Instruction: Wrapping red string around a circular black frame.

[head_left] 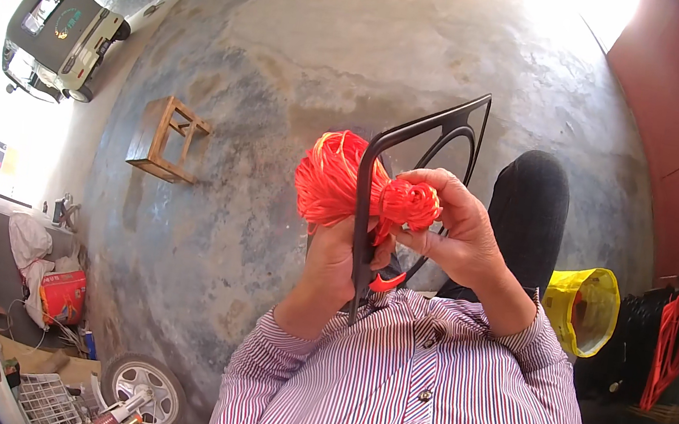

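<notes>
A bundle of shiny orange-red plastic twine (328, 180) is held up in front of my chest. Its narrower gathered end (411, 205) forms a rounded tuft on the right. My left hand (335, 256) is closed around the underside of the bundle. With fingers and thumb, my right hand (459, 232) pinches the tuft from the right. A black metal frame (366, 190), with a curved inner bar, stands upright and crosses in front of the twine, beside both hands. Below them is a small orange-red curved piece (387, 283), whose kind I cannot make out.
A wooden stool (167, 140) stands left on the concrete floor (255, 72). A yellow bucket-like container (582, 311) and hanging red strands (668, 345) are at right. Lower left are a wheel (144, 396) and a red bucket (62, 296). A three-wheeled vehicle (63, 34) is parked far left.
</notes>
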A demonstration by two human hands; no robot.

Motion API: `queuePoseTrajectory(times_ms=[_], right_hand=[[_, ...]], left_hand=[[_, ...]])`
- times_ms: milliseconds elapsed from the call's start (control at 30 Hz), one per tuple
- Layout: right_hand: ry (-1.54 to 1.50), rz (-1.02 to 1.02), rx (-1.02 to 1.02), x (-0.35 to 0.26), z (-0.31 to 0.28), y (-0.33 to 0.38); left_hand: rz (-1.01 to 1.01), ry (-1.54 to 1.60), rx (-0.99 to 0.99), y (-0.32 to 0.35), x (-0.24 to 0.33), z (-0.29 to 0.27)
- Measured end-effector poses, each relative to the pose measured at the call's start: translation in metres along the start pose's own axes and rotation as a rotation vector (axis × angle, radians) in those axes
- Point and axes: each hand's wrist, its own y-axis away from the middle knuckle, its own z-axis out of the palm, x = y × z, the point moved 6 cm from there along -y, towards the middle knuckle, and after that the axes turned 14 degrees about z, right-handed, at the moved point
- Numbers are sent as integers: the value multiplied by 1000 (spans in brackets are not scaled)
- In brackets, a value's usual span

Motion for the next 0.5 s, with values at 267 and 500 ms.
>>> queuePoseTrajectory(times_ms=[267,500], right_hand=[[-717,-114,202,-9,-41,1],[-920,67,134,9,-96,9]], left_hand=[[79,-29,-28,-6,15,1],[189,18,-45,-8,36,-18]])
